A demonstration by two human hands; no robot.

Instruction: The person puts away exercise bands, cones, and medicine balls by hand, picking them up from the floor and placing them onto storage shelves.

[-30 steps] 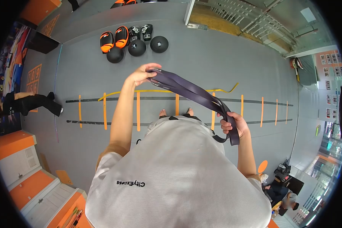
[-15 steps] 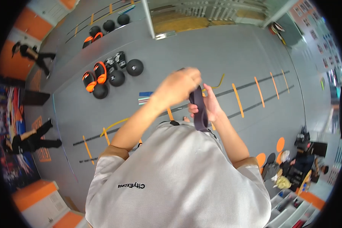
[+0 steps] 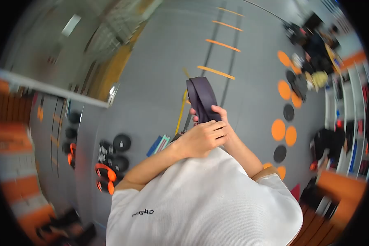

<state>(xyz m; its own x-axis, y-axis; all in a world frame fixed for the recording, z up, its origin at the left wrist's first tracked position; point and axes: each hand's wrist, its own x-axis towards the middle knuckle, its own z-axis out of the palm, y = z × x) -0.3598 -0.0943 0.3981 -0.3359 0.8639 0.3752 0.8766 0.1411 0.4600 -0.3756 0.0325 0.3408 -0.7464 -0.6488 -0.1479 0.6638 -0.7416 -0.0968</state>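
A dark purple resistance band (image 3: pixel 202 95), folded into a flat looped bundle, stands up from my hands in front of my chest. My right hand (image 3: pixel 225 123) is closed round its lower part, with fingertips showing on the left side and the thumb on the right. At the band's bottom end, my left hand (image 3: pixel 209 138) has its fingers curled and lies against my right hand. The left fingers cover that end of the band.
A floor ladder with orange rungs (image 3: pixel 216 72) runs ahead. To the left are black balls (image 3: pixel 122 142), orange-black pads (image 3: pixel 105 172) and flat coloured bands (image 3: pixel 158 145). Orange and black floor discs (image 3: pixel 278 130) lie right, near white shelves (image 3: pixel 354 110) and a bent-over person (image 3: pixel 330 141).
My view has swung to the right. My left hand has come down from the band's upper end to its lower end, and the band now points upward from my hands.
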